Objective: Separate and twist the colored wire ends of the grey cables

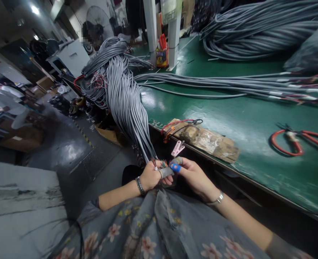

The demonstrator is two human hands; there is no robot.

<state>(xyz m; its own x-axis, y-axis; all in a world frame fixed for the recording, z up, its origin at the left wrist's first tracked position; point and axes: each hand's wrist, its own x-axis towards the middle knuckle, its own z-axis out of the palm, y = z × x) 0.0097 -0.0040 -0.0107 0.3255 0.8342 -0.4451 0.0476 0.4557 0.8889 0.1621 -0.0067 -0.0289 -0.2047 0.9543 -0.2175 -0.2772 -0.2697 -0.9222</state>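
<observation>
Close to my body, my left hand (150,175) is closed around the ends of grey cables (129,97), which hang over the bench edge in a thick bundle. Grey wrap covers its thumb. Thin coloured wires (163,164) stick out of the stripped ends between my hands. My right hand (199,178) pinches at these wires with thumb and index finger; the tips partly hide the contact. A blue cover (175,167) sits on the right thumb and a greyish wrap on the index finger. Just beyond them is a pink clip (178,148) at the bench edge.
On the green bench (191,108) lies a worn wooden block (212,142) with red and black wire loops. Red-handled pliers (286,142) rest at right. More grey cables (207,82) stretch across, with large coils (256,32) behind. A white post (175,43) stands at the back.
</observation>
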